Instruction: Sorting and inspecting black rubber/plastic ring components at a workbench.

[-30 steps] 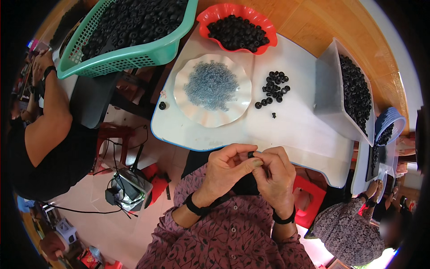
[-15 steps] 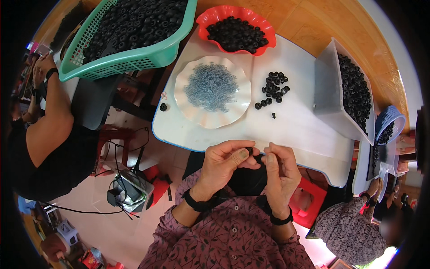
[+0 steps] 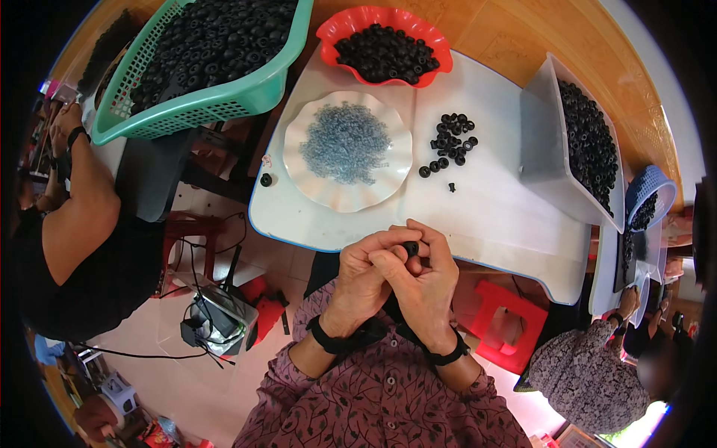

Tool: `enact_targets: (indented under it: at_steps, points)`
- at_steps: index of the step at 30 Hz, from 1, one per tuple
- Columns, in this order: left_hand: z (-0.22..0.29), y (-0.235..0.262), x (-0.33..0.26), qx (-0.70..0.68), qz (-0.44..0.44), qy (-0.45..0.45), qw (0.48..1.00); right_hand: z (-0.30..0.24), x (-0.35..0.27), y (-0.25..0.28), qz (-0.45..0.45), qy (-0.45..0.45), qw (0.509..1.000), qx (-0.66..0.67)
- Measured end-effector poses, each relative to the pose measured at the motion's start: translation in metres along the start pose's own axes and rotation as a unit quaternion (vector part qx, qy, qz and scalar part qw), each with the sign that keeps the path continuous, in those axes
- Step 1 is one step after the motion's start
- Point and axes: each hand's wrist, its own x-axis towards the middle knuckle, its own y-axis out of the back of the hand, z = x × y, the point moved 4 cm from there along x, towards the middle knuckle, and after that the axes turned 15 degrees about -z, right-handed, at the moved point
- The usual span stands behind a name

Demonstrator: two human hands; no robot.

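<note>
My left hand (image 3: 362, 280) pinches a small round black part with a hole (image 3: 410, 248) between thumb and fingertips, just off the table's near edge. Against it comes my right hand (image 3: 427, 282), its fingers curled round the left fingertips and its thumb by the part. Whatever the right fingers grip is hidden. Beyond my hands, a white wavy-rimmed plate (image 3: 297, 175) carries a heap of small clear bluish pieces (image 3: 345, 142). To its right lies a loose cluster of black round parts (image 3: 453, 138), with one small black piece (image 3: 452, 187) apart from them.
At the far left stands a green basket (image 3: 202, 118) heaped with black parts. A red scalloped bowl (image 3: 328, 36) and a whitish bin (image 3: 539, 149) hold more. A single black part (image 3: 266, 180) sits by the table's left edge. People work on either side; a red stool (image 3: 489, 299) stands below.
My right hand has moved left and closed in on my left hand, which keeps the black part. The view has shifted slightly.
</note>
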Motion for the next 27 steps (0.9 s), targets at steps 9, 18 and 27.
enact_targets:
  at_steps: [9,18,27]
  points:
    - [-0.002,0.000,-0.002,-0.012,0.023,-0.029,0.999,0.008,0.003,-0.007,0.002,-0.016,0.993,0.115]
    - [0.001,0.000,-0.001,0.001,0.020,-0.038,0.999,0.008,0.008,-0.010,0.032,0.014,0.990,0.140]
    - [-0.001,0.002,-0.003,0.024,0.019,-0.033,0.999,0.006,0.010,-0.011,0.014,0.049,0.994,0.096]
